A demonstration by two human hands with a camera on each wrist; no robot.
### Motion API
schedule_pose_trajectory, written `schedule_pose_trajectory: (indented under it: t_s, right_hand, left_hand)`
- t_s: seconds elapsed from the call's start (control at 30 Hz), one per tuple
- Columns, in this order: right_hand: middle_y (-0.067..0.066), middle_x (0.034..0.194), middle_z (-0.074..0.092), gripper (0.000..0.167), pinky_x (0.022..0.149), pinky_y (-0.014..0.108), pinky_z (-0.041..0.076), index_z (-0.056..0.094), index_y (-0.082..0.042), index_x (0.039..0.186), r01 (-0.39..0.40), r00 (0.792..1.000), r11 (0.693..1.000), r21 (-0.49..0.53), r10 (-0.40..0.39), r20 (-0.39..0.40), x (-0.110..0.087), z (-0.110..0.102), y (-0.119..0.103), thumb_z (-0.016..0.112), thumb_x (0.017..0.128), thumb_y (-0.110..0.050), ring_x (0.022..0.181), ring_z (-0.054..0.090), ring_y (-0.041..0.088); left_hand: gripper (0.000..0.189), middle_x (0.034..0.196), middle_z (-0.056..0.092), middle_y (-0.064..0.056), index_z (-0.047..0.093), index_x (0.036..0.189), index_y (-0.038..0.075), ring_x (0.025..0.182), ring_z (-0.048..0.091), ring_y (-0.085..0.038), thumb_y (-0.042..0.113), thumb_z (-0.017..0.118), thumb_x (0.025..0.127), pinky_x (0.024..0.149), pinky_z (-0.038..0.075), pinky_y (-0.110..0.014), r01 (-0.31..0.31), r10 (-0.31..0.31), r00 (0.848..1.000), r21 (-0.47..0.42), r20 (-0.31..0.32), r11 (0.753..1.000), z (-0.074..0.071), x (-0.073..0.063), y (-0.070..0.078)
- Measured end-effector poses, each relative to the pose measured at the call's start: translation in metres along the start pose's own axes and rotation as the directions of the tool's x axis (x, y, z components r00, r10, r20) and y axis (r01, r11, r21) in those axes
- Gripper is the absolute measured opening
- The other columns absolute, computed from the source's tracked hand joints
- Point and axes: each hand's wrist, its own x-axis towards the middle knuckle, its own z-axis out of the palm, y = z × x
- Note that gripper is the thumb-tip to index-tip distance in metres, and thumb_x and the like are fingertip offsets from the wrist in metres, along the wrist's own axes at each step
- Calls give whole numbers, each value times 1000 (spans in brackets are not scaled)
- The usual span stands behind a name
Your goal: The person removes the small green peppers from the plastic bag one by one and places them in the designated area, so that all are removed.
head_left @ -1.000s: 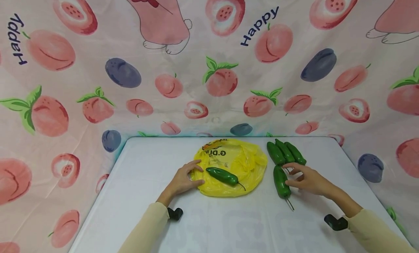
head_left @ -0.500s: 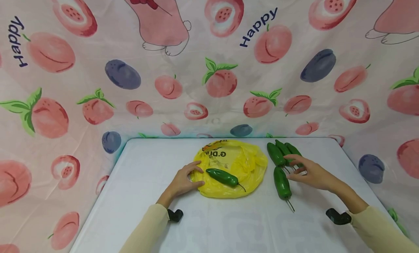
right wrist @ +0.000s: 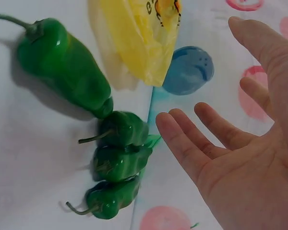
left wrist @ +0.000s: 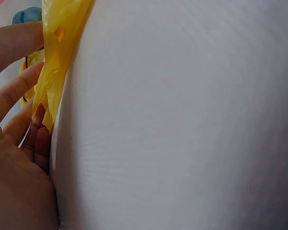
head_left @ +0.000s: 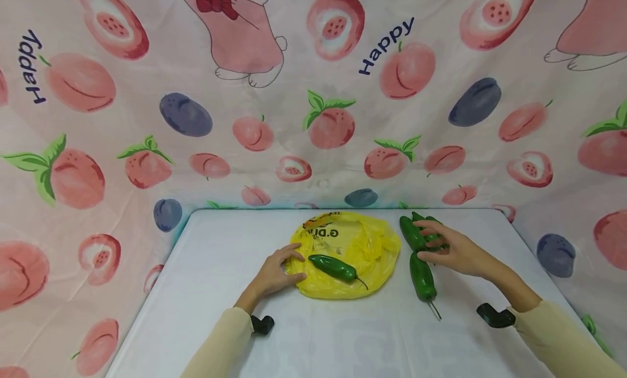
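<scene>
A yellow plastic bag lies spread on the white table, with one green pepper on top. My left hand rests at the bag's left edge, fingers and thumb loosely spread. In the left wrist view its fingertips touch the bag's crumpled yellow edge. To the right of the bag, three green peppers lie side by side at the back; another pepper lies in front of them, stem toward me. Over these hovers my right hand, fingers spread and holding nothing, partly covering the back peppers.
The white table ends at the back against a hanging cloth printed with peaches and plums. Each wrist carries a small black camera, such as the right one.
My right hand has moved from beside the front pepper up and back, over the row of peppers. The left hand, the bag and the peppers stay in place.
</scene>
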Motion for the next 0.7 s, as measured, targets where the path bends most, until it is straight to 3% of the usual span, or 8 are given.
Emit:
schedule_pose_trajectory:
  t_s: [0.23,0.7]
  right_hand:
    - [26,138,54,72,86,40,61,42,-13,152,22,1000,1000,15,-22,7,11,5,-3,79,92,-27,113,62,45]
    - [24,141,55,70,87,45,61,44,-14,152,69,995,998,6,-69,69,36,20,-18,79,92,-23,115,63,43]
  left_hand:
    - [30,158,45,5,70,110,30,151,32,-29,39,82,84,122,22,-61,-3,3,1000,0,-1,1000,0,0,-1]
    - [30,158,46,5,70,110,30,151,33,-29,38,82,84,122,23,-60,-19,19,1000,-4,-4,1000,0,0,-1]
